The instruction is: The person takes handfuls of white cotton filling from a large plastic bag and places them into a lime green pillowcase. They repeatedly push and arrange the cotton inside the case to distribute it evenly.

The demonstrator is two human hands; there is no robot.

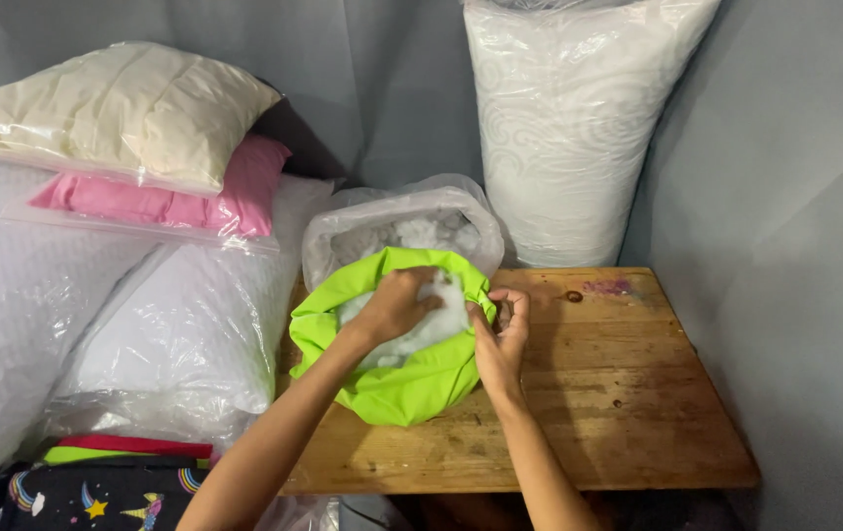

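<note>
A lime-green fabric cover (397, 379) sat open-mouthed at the left end of a wooden table (618, 393), partly filled with white fluffy stuffing (412, 339). The left hand (397, 305) was pushed into the cover's opening, fingers curled around a clump of the stuffing and clenched on it. The right hand (502, 329), at about three o'clock from the cover, pinched the cover's green rim between its fingers, holding the mouth open. Directly behind the cover, at twelve o'clock, a clear plastic bag (392, 221) stood open with more white stuffing inside, touching the cover's far edge. At one o'clock, a tall white pillow in clear wrap (569, 128) stood upright against a grey fabric backdrop (785, 197). At nine to ten o'clock lay a pile of plastic-wrapped pillows: large white ones (176, 334) below, a pink one (205, 202) above them, and a cream one (117, 108) on top.
</note>
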